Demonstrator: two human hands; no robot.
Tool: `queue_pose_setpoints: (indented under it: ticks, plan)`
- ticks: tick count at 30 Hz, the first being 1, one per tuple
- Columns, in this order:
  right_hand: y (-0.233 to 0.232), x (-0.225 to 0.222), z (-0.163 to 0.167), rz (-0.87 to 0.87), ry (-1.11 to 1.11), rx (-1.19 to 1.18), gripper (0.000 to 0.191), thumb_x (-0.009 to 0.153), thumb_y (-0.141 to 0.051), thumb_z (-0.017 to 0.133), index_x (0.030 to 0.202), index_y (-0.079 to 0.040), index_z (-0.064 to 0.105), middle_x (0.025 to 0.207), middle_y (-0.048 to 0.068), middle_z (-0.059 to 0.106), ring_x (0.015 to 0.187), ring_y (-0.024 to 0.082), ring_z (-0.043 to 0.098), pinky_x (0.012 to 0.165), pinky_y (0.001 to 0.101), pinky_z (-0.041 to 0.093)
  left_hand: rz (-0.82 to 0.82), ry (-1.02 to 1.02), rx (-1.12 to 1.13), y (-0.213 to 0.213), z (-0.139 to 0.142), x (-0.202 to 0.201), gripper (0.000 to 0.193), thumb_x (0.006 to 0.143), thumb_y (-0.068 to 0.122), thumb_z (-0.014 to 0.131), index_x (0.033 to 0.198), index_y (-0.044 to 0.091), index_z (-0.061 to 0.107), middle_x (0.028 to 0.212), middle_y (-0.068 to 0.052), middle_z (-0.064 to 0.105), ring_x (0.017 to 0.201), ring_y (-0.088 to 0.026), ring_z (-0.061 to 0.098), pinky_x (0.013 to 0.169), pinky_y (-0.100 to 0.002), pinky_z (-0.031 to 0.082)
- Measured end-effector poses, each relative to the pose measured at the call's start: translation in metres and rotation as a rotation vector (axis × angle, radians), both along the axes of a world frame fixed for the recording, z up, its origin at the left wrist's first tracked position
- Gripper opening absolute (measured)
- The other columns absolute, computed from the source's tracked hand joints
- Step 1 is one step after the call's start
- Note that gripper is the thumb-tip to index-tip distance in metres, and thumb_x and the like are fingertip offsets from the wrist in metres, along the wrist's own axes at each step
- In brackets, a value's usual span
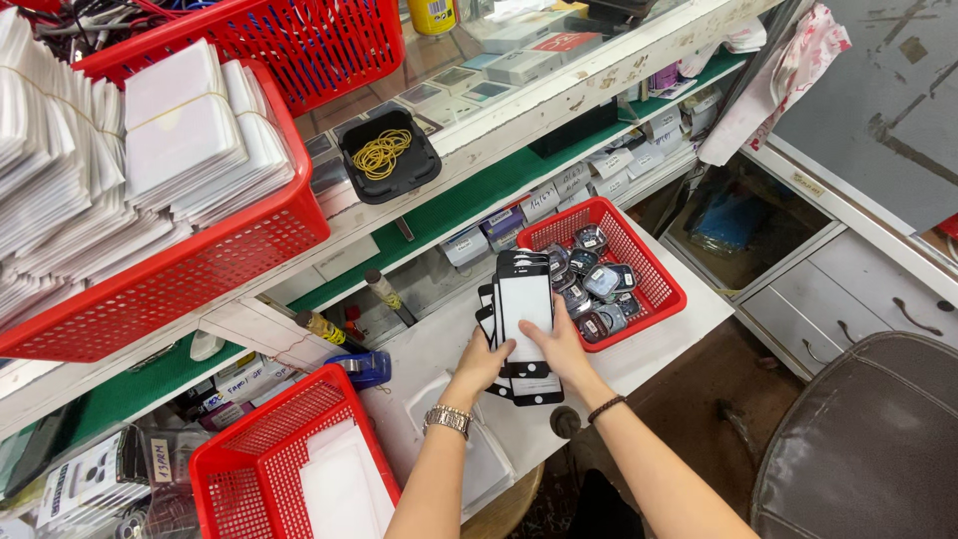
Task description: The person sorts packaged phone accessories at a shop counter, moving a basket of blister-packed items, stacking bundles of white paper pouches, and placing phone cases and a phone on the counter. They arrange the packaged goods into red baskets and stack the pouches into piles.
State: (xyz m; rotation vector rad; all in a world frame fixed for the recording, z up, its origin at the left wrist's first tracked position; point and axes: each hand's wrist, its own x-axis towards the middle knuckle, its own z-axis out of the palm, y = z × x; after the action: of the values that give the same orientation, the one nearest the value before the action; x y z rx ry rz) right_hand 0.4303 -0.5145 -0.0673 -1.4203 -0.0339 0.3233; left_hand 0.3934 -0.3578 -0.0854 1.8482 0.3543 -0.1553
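black-framed phone glass panels [526, 304] are fanning in a stack between our left hand [482, 361] and right hand [562, 344], fingers curling shut around them above the white desk [689, 324]; we are judging the sorting midway, the red basket [667, 289] at two o'clock already holding wrapped pieces.

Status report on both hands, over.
Left hand and right hand both gripping stack of phone screen panels. Stack held above white pull-out shelf, beside small red basket. Nothing blocking.
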Motion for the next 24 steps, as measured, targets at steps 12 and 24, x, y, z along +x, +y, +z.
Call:
queue_pose_setpoints:
  ticks: [12, 24]
  plan:
    - [-0.001, -0.057, -0.044, -0.086, -0.473, -0.456, 0.063, 0.094, -0.023, 0.068, 0.145, 0.001, 0.041, 0.143, 0.023, 0.051, 0.136, 0.037, 0.049, 0.115, 0.0384, 0.038, 0.115, -0.22, -0.208, -0.024, -0.037, -0.047, 0.078, 0.096, 0.016, 0.065, 0.158, 0.006, 0.02, 0.155, -0.012, 0.045, 0.141, -0.021, 0.047, 0.113, -0.035, 0.04]
    - [-0.002, -0.087, -0.052, 0.018, -0.603, -0.503, 0.073, 0.089, -0.009, 0.063, 0.153, -0.001, 0.029, 0.162, 0.024, 0.028, 0.154, 0.042, 0.016, 0.121, 0.045, 0.021, 0.281, -0.398, 0.017, -0.064, 0.043, -0.066, 0.111, 0.067, 0.02, 0.088, 0.154, 0.008, 0.021, 0.155, -0.021, 0.036, 0.144, -0.035, 0.037, 0.117, -0.043, 0.03]
